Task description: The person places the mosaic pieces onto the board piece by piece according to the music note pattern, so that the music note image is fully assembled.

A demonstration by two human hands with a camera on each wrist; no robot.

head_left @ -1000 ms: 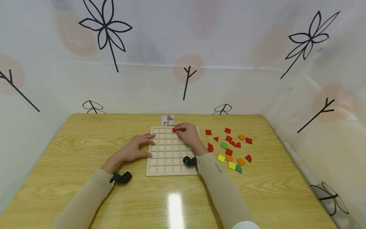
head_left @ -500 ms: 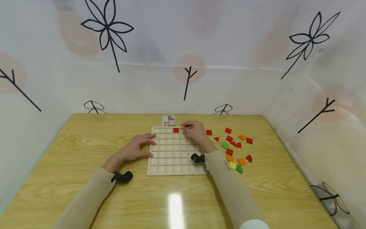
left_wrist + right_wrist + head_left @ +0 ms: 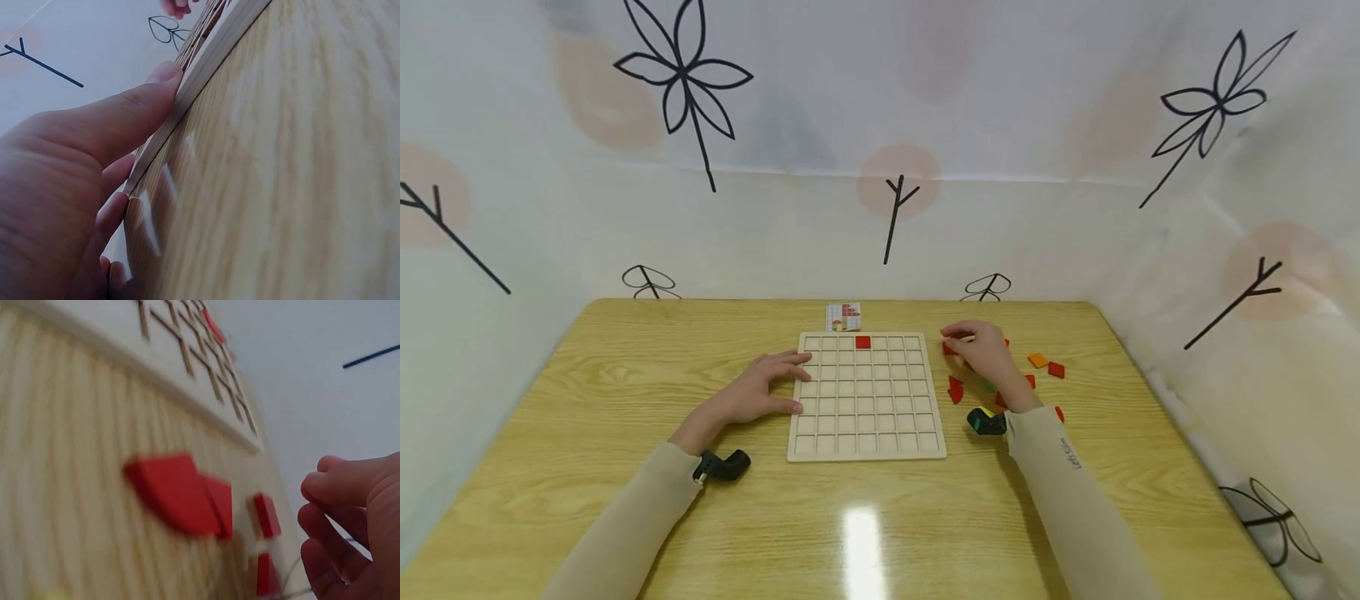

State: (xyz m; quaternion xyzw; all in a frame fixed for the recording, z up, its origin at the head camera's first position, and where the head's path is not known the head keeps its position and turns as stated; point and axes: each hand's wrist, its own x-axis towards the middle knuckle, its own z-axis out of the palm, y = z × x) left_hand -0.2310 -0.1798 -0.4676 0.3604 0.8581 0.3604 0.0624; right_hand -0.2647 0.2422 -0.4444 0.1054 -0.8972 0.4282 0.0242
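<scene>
1. We see the left hand [image 3: 760, 387] at the left edge of the grid board [image 3: 865, 406], its fingers spread, with the thumb touching the board's rim.
2. We find the right hand [image 3: 988, 354] to the right of the board, above some loose tiles and apart from it. Its fingers are bent loosely, the thumb close to the fingertips; we make out nothing between them.
3. Just below those fingertips, right of the board's far corner, we see a loose red square [image 3: 949, 350].
4. In the board's far row, in the middle cell, we see a seated red tile [image 3: 862, 342].
5. Near the board's right edge, we note a red quarter-circle [image 3: 175, 494] touching another red piece.
6. Farther right of the board, we see an orange tile [image 3: 1037, 360] beside a red tile [image 3: 1057, 370]; the right arm partly hides other pieces.
7. Just beyond the board's far edge, we see a printed card [image 3: 843, 317].
8. Under the board lies the wood-grain worktop [image 3: 790, 521]; well behind the board, we see a pale cloth [image 3: 775, 225] with leaf drawings.
</scene>
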